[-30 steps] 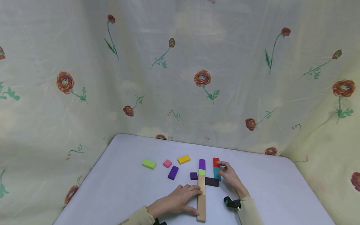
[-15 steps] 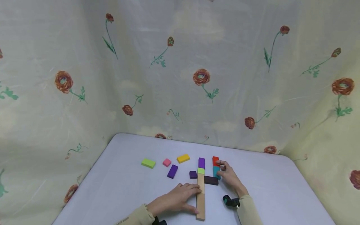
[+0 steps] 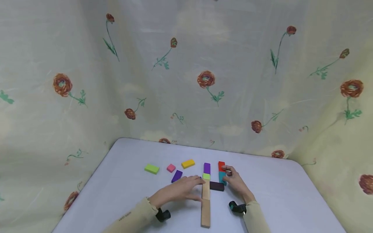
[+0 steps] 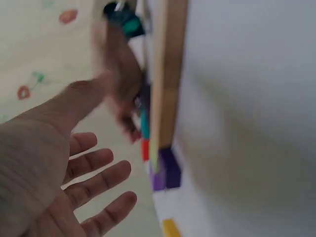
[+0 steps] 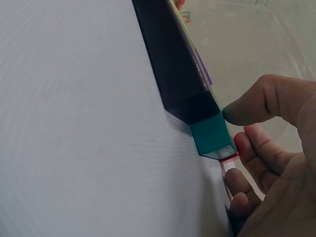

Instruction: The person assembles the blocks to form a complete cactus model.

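Two plain wooden blocks point(image 3: 205, 207) lie end to end, with a small lime block point(image 3: 206, 176) and a purple block point(image 3: 207, 168) continuing the line. My left hand point(image 3: 183, 189) hovers at their left side, thumb and fingers spread with nothing between them, as the left wrist view shows. A dark block point(image 3: 217, 186) sticks out to the right of the line, its far end meeting a teal block point(image 5: 211, 134). Beyond the teal one sits a red block point(image 3: 221, 165). My right hand point(image 3: 236, 184) touches the teal block with the thumb, the index finger by the red one.
Left of the line lie a dark purple block point(image 3: 176, 176), a pink block point(image 3: 171, 168), a yellow block point(image 3: 187, 163) and a lime oblong block point(image 3: 152, 169). Another small dark purple block point(image 4: 170, 169) is mostly behind my left hand in the head view. A flowered curtain point(image 3: 175, 81) surrounds the white table point(image 3: 125, 181).
My left hand has let go of the wooden blocks and moved up and slightly away from the near one. My right hand stays at the teal and red blocks. The head view has shifted slightly.
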Tool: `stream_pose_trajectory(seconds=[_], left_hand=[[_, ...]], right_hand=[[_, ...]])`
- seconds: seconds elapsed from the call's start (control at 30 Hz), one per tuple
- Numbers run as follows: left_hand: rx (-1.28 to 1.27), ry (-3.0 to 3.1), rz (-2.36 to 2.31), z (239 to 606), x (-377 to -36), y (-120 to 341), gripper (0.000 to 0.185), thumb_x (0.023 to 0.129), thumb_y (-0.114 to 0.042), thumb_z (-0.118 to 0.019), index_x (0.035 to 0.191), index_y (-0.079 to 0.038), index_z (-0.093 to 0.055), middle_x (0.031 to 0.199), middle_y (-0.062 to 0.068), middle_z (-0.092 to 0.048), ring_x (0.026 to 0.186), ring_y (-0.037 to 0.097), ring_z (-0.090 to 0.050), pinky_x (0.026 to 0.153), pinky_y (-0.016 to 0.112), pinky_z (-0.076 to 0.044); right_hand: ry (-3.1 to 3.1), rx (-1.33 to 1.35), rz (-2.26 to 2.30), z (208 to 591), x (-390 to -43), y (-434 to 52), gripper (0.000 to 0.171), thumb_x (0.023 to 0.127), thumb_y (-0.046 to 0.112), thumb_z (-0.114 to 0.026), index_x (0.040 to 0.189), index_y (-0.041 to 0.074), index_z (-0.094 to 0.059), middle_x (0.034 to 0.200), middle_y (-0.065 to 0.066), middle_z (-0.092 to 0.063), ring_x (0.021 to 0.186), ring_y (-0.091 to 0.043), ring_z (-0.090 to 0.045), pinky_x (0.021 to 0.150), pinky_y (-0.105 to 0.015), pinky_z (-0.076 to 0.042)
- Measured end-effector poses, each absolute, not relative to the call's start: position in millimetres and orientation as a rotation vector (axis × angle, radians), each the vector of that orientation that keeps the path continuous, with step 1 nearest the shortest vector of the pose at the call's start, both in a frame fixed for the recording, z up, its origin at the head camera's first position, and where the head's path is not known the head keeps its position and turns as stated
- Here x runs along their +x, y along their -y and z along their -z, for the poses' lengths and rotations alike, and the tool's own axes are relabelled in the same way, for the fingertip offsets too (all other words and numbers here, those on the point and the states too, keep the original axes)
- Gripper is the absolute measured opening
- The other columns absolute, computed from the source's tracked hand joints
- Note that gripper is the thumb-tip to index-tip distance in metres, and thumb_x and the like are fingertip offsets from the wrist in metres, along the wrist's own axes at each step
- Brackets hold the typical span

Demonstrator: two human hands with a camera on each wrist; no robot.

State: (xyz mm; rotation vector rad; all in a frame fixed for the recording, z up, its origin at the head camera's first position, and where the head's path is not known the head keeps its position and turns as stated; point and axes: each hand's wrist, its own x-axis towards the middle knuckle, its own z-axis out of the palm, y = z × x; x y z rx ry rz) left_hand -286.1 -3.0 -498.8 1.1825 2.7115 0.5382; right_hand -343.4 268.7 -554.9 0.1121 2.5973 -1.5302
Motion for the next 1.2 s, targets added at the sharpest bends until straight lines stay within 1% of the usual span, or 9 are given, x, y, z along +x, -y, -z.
stream_pose_trajectory(seconds=[0.1,0.2,0.33,0.47,0.53,0.77,0.93,1.03,1.2], left_hand=[[1.177,-2.730,-0.601,481,-309,12,0.056,0.080,-0.031,-0.069,0.130,-0.022,-0.046,0.128,-0.007,-0.048,0.113,0.007,-0.046,0.092,0.030,-0.042],[1.152,-2.735,-0.651,470,-333,22,0.055,0.081,-0.014,-0.068,0.130,-0.024,-0.045,0.130,-0.008,-0.045,0.117,0.010,-0.043,0.096,0.034,-0.038],[1.094,-2.727,-0.661,466,-362,33,0.056,0.081,-0.001,-0.061,0.129,-0.027,-0.046,0.134,-0.008,-0.042,0.123,0.014,-0.038,0.103,0.044,-0.029],[1.032,-2.710,-0.641,470,-383,39,0.059,0.079,0.005,-0.060,0.126,-0.028,-0.049,0.135,-0.007,-0.042,0.128,0.017,-0.032,0.106,0.053,-0.015],[0.987,-2.703,-0.633,475,-392,39,0.057,0.079,0.005,-0.060,0.125,-0.028,-0.051,0.135,-0.007,-0.043,0.129,0.019,-0.031,0.106,0.054,-0.013],[0.779,-2.650,-0.560,495,-406,26,0.058,0.080,0.001,-0.059,0.127,-0.033,-0.050,0.137,-0.007,-0.038,0.121,0.028,-0.032,0.098,0.053,-0.030],[0.761,-2.635,-0.464,497,-411,23,0.058,0.079,-0.003,-0.062,0.127,-0.033,-0.050,0.136,-0.006,-0.040,0.115,0.028,-0.035,0.093,0.047,-0.034],[0.784,-2.621,-0.438,495,-414,23,0.056,0.078,-0.005,-0.064,0.126,-0.031,-0.051,0.135,-0.007,-0.042,0.119,0.027,-0.036,0.098,0.050,-0.029],[0.830,-2.616,-0.390,492,-421,22,0.053,0.077,-0.012,-0.069,0.125,-0.027,-0.053,0.133,-0.008,-0.044,0.125,0.017,-0.036,0.106,0.053,-0.011]], right_hand=[[-2.598,0.116,1.532,555,-343,-267,0.050,0.080,0.008,-0.057,0.127,0.013,-0.041,0.135,-0.012,-0.034,0.123,-0.034,-0.029,0.098,-0.056,-0.028],[-2.600,0.103,1.533,556,-343,-265,0.050,0.080,0.007,-0.057,0.127,0.013,-0.041,0.134,-0.012,-0.034,0.122,-0.034,-0.029,0.098,-0.054,-0.029],[-2.624,0.062,1.529,556,-342,-264,0.048,0.081,0.006,-0.057,0.126,0.010,-0.041,0.131,-0.013,-0.038,0.120,-0.033,-0.033,0.096,-0.051,-0.032],[-2.635,0.042,1.513,555,-341,-264,0.047,0.081,0.006,-0.057,0.126,0.010,-0.041,0.130,-0.014,-0.039,0.118,-0.033,-0.033,0.095,-0.051,-0.033],[-2.634,0.042,1.515,555,-340,-265,0.047,0.082,0.007,-0.057,0.126,0.010,-0.041,0.130,-0.014,-0.038,0.119,-0.033,-0.033,0.095,-0.051,-0.033],[-2.632,0.062,1.534,555,-338,-269,0.047,0.082,0.006,-0.057,0.126,0.010,-0.040,0.130,-0.017,-0.036,0.120,-0.035,-0.032,0.096,-0.052,-0.032],[-2.633,0.056,1.519,556,-339,-268,0.048,0.081,0.006,-0.057,0.126,0.008,-0.039,0.129,-0.018,-0.036,0.119,-0.036,-0.032,0.095,-0.052,-0.033],[-2.633,0.086,1.505,557,-341,-267,0.049,0.082,0.008,-0.058,0.127,0.011,-0.040,0.129,-0.017,-0.035,0.119,-0.034,-0.032,0.095,-0.051,-0.033],[-2.638,0.089,1.505,557,-342,-268,0.049,0.082,0.008,-0.057,0.127,0.012,-0.039,0.129,-0.018,-0.034,0.120,-0.034,-0.031,0.095,-0.053,-0.032]])
